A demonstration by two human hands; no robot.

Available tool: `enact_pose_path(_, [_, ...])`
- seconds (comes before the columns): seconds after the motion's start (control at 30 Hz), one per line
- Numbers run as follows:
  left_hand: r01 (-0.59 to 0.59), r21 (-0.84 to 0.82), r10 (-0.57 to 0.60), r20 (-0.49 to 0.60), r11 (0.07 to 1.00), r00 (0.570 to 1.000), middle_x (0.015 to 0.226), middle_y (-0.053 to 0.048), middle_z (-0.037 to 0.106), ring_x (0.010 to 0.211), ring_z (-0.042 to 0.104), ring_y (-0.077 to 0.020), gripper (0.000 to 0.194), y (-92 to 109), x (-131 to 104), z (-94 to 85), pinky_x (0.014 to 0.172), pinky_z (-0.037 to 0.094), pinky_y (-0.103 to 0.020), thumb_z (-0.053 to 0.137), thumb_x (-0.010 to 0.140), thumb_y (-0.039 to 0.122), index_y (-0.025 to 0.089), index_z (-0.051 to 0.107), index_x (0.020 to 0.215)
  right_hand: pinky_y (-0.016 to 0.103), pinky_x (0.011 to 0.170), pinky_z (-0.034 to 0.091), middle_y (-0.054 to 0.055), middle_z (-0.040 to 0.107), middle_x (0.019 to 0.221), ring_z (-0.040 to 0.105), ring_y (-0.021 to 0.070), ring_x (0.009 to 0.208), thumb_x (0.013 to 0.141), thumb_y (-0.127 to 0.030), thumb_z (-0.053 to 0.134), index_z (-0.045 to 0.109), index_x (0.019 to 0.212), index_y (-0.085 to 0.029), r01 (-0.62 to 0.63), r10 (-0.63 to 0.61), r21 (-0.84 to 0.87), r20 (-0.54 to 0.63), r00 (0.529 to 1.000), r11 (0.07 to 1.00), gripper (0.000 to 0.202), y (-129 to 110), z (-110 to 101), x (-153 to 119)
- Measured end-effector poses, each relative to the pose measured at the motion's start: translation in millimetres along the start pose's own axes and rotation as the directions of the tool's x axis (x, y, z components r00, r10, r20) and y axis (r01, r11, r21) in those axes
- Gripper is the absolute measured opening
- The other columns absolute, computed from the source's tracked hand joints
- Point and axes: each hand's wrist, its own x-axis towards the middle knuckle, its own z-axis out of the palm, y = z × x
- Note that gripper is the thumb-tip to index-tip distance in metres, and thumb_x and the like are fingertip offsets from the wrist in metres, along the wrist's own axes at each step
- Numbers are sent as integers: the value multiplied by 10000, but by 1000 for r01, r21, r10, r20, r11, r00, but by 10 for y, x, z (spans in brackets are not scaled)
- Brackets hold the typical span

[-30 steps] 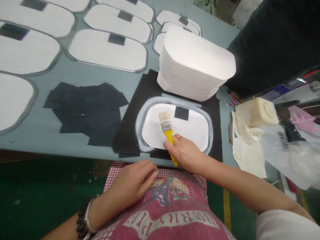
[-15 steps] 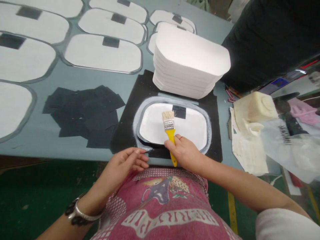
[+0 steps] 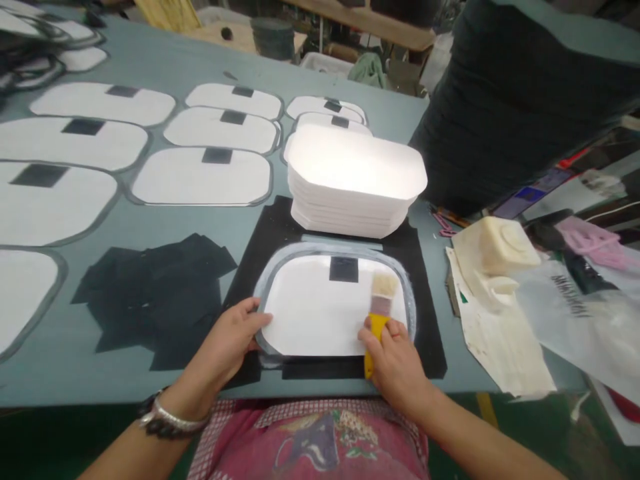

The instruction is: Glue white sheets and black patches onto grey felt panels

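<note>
A white rounded panel [image 3: 305,313] with a dark rectangular patch [image 3: 344,269] at its far edge lies in front of me. Its grey border rests on a black template board [image 3: 425,333]. My left hand [image 3: 240,333] grips the panel's left edge, thumb on top and fingers partly hidden at the rim. In my right hand [image 3: 395,360] is a paintbrush [image 3: 380,323] with a yellow handle, bristles pointing away from me over the panel's right part. The bristles are slightly blurred, and I cannot tell if they touch the surface.
Behind the panel stands a stack of white panels [image 3: 355,180]. Dark fabric pieces [image 3: 155,300] lie to the left, with several bordered panels [image 3: 205,177] beyond. On the right are a cream plastic container [image 3: 500,243], plastic bags [image 3: 575,307] and a tall dark stack [image 3: 500,113].
My left hand has moved from the table's front edge onto the panel's left edge. The brush has shifted right over the panel. The camera view has tilted up.
</note>
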Motion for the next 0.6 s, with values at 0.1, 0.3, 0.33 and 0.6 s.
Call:
enact_pose_path(0.1, [10, 27, -10, 18, 1000, 1000, 711, -4, 711, 510, 650, -163, 464, 0, -3, -23, 424, 495, -223, 787, 635, 227, 178, 599, 1056, 459, 867, 513, 155, 710, 1104, 569, 305, 943, 786, -2, 564, 614, 1161, -181, -73, 68, -82, -68, 995, 994, 418, 410, -20, -251])
enact_pose_path(0.3, [-81, 112, 78, 30, 990, 996, 658, 16, 683, 477, 588, -159, 750, -100, 5, -21, 393, 412, -209, 733, 623, 291, 149, 503, 1322, 357, 786, 593, 130, 750, 1146, 668, 248, 888, 820, 19, 498, 589, 1125, -204, 65, -74, -61, -173, 982, 996, 388, 858, 40, -327])
enact_pose_path(0.33, [-101, 111, 98, 34, 989, 995, 674, 9, 694, 484, 583, -156, 793, -115, 11, -20, 404, 409, -209, 719, 622, 292, 137, 477, 1360, 334, 775, 600, 124, 758, 1130, 690, 238, 899, 827, 21, 483, 588, 1123, -207, 94, -101, -50, -185, 978, 994, 389, 874, 42, -295])
enact_pose_path(0.6, [-196, 21, 196, 7, 980, 981, 892, -83, 765, 687, 691, -210, 856, -5, -142, -411, 585, 511, -273, 740, 660, 333, 106, 461, 1437, 307, 759, 633, 165, 783, 1119, 774, 249, 959, 893, -92, 471, 594, 1158, -200, 357, -340, 43, -221, 914, 933, 312, 767, -149, 120])
